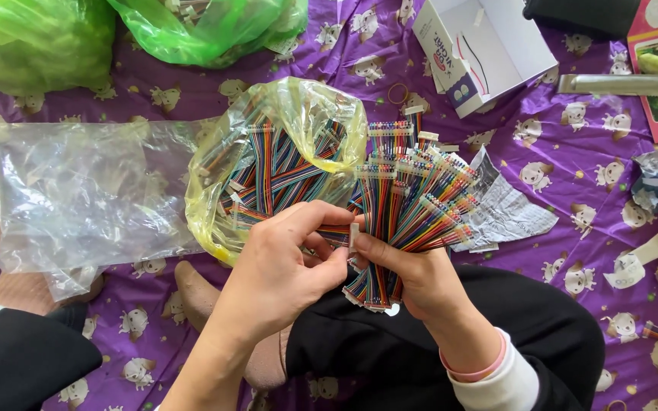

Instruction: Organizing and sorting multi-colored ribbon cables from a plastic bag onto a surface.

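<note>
While the right hand (420, 285) clamps a fanned bundle of rainbow ribbon cables (413, 209) at its lower end, fingers fully closed round it, the left hand (283, 262) pinches one small white connector (353, 236) between thumb and fingertips at the bundle's edge. Bundle sits above the lap, just beside an open yellow bag (218, 175) holding more cables. Risk: the fan is wide and loosely splayed, so outer cables may slip from the fist. Tugging one connector sideways could drag neighbours out or tangle them. Clear plastic bag (78, 198) lies left on the purple cloth (542, 251), white box (489, 46) beyond.
</note>
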